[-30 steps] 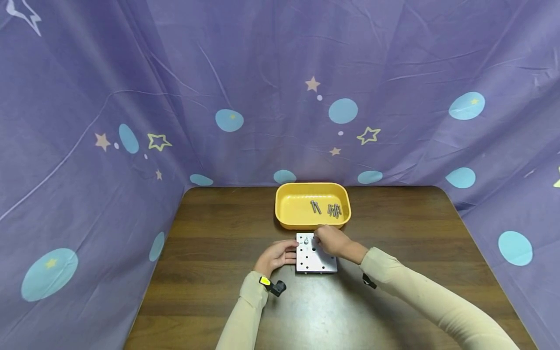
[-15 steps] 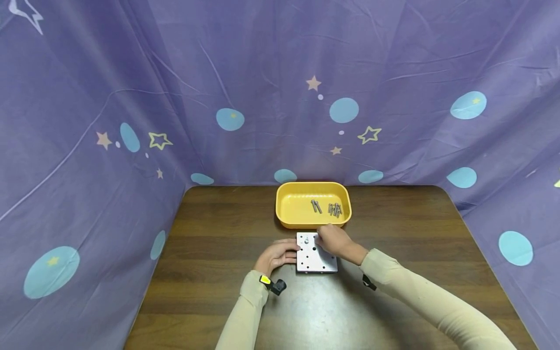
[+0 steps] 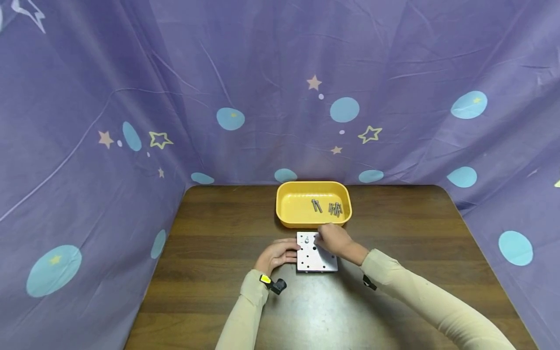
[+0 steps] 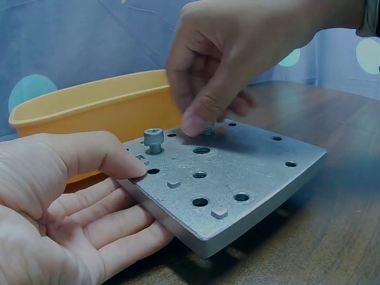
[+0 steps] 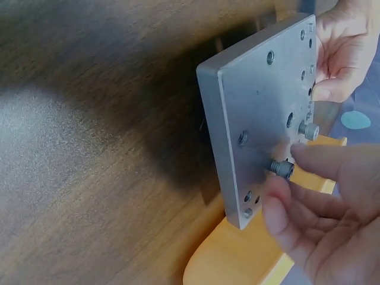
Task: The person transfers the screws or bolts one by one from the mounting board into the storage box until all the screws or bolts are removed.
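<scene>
A silvery metal plate [image 3: 316, 260] with several holes lies on the table. My left hand [image 4: 89, 208] grips its left edge, thumb on top and fingers underneath. One bolt [image 4: 154, 140] stands in a hole near that thumb. A second bolt [image 5: 281, 168] stands partly in another hole, between the thumb and fingers of my right hand [image 5: 332, 214]; in the right wrist view the fingertips are right around its head. In the left wrist view my right fingers mostly hide this bolt.
Just behind the plate is a yellow tray [image 3: 297, 225], with two bolts [image 3: 317, 206] near its middle and several more [image 3: 335, 209] at its right side. The wooden table [image 3: 210, 262] ends at purple curtains [image 3: 271, 97].
The bolts in the tray and the plate stay put, apart from a slight shift of the whole head view. My right fingers have moved slightly at the second bolt.
</scene>
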Motion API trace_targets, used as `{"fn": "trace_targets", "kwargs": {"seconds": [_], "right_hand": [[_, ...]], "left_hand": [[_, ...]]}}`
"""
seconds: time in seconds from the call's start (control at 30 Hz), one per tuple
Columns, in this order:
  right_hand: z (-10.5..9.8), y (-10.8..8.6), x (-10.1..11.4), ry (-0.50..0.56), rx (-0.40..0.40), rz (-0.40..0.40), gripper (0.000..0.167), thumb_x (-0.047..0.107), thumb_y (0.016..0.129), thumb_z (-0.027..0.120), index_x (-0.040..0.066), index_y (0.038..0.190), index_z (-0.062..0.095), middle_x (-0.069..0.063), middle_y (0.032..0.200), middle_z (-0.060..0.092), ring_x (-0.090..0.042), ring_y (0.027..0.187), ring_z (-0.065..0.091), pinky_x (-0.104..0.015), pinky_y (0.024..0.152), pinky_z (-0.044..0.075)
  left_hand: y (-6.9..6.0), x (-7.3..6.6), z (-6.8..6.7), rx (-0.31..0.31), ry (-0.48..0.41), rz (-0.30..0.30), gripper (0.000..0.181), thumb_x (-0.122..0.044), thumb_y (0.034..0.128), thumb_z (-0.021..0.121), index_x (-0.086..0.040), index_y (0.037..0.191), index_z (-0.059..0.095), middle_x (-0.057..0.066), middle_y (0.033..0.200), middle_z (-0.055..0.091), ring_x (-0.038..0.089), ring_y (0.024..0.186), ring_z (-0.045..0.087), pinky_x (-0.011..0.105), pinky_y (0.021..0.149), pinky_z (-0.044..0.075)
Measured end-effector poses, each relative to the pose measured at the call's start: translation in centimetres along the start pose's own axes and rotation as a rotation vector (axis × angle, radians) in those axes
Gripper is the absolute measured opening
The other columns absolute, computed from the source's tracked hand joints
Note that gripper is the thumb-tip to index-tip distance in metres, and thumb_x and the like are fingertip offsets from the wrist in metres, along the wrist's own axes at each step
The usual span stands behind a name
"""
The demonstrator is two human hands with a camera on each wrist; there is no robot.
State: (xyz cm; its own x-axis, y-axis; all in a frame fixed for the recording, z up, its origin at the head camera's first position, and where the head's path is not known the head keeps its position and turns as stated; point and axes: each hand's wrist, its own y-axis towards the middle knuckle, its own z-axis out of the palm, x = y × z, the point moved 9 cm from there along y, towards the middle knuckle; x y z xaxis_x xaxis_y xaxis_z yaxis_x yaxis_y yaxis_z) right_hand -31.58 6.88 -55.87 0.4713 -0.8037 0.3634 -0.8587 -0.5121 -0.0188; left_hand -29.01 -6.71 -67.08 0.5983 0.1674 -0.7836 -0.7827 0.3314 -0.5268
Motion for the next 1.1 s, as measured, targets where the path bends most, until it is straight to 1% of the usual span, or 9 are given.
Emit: {"fn": "trace_targets", "kwargs": {"seconds": [0.1,0.3,0.4,0.5,0.6,0.73,0.83,0.97,1.1], "right_hand": [[0.0,-0.1,-0.2,-0.005,0.01,0.026,0.032,0.01,0.091,0.074,0.012,0.065,0.056,0.003,0.057,0.05,-0.011,0.052,0.047,-0.026,0.047,0.041],[0.2,0.0,0.9,0.03,0.081,-0.088,0.021,-0.007,0.088,0.066,0.005,0.071,0.065,-0.002,0.067,0.061,-0.009,0.058,0.046,-0.024,0.051,0.042],[0.1,0.0,0.9,0.031,0.09,-0.102,0.016,-0.009,0.084,0.067,0.004,0.074,0.067,-0.003,0.07,0.064,-0.009,0.06,0.047,-0.024,0.053,0.044],[0.1,0.1,0.5,0.007,0.074,-0.059,0.019,-0.001,0.086,0.071,0.006,0.071,0.064,0.0,0.063,0.057,-0.01,0.057,0.045,-0.026,0.051,0.041],[0.1,0.1,0.3,0.007,0.047,-0.039,0.028,0.005,0.089,0.073,0.009,0.066,0.057,0.003,0.057,0.046,-0.01,0.053,0.04,-0.025,0.048,0.034],[0.3,0.0,0.8,0.016,0.068,-0.113,0.029,-0.006,0.087,0.067,0.008,0.064,0.057,0.003,0.059,0.049,-0.009,0.054,0.04,-0.023,0.047,0.033],[0.6,-0.2,1.2,-0.041,0.099,-0.167,0.025,-0.012,0.084,0.066,0.008,0.069,0.062,0.001,0.071,0.058,-0.01,0.06,0.046,-0.024,0.051,0.041],[0.3,-0.6,1.3,-0.165,0.021,-0.161,0.014,0.001,0.086,0.073,0.009,0.078,0.066,-0.002,0.078,0.062,-0.015,0.066,0.057,-0.032,0.057,0.053],[0.0,-0.9,1.2,-0.252,-0.074,-0.115,0.018,0.011,0.088,0.075,0.007,0.075,0.062,-0.006,0.069,0.062,-0.023,0.06,0.062,-0.04,0.053,0.055]], "left_hand": [[-0.1,0.0,0.1,0.0,-0.004,0.001,0.034,0.006,0.0963,0.054,0.011,0.13,0.055,0.001,0.086,0.071,0.015,0.079,0.071,0.033,0.075,0.063],[0.0,0.1,0.0,-0.01,0.008,-0.011,0.036,0.006,0.096,0.055,0.01,0.131,0.055,0.001,0.087,0.071,0.015,0.08,0.071,0.034,0.075,0.063],[0.1,0.2,-0.1,-0.014,0.013,-0.012,0.037,0.006,0.0962,0.055,0.011,0.133,0.054,0.002,0.088,0.072,0.016,0.081,0.071,0.035,0.077,0.063],[0.2,0.3,-0.2,-0.012,0.015,-0.013,0.038,0.006,0.0964,0.055,0.012,0.134,0.053,0.003,0.088,0.072,0.016,0.082,0.071,0.036,0.078,0.063],[0.2,0.3,-0.1,-0.008,0.014,-0.018,0.04,0.006,0.0964,0.055,0.012,0.135,0.052,0.002,0.089,0.072,0.016,0.082,0.071,0.036,0.078,0.063],[0.2,0.2,0.1,-0.009,0.014,-0.015,0.038,0.005,0.0958,0.055,0.011,0.133,0.054,0.003,0.089,0.072,0.017,0.083,0.071,0.036,0.078,0.063],[0.2,0.3,0.0,-0.019,0.007,-0.018,0.034,0.005,0.0955,0.057,0.009,0.13,0.057,0.003,0.09,0.071,0.017,0.083,0.071,0.036,0.077,0.063],[0.3,0.3,-0.2,-0.016,0.002,-0.011,0.033,0.005,0.096,0.056,0.008,0.129,0.058,0.004,0.091,0.072,0.018,0.084,0.072,0.036,0.077,0.063],[0.3,0.3,-0.2,-0.004,0.0,0.0,0.033,0.006,0.0962,0.055,0.01,0.129,0.057,0.004,0.091,0.072,0.018,0.083,0.072,0.035,0.076,0.063]]}}
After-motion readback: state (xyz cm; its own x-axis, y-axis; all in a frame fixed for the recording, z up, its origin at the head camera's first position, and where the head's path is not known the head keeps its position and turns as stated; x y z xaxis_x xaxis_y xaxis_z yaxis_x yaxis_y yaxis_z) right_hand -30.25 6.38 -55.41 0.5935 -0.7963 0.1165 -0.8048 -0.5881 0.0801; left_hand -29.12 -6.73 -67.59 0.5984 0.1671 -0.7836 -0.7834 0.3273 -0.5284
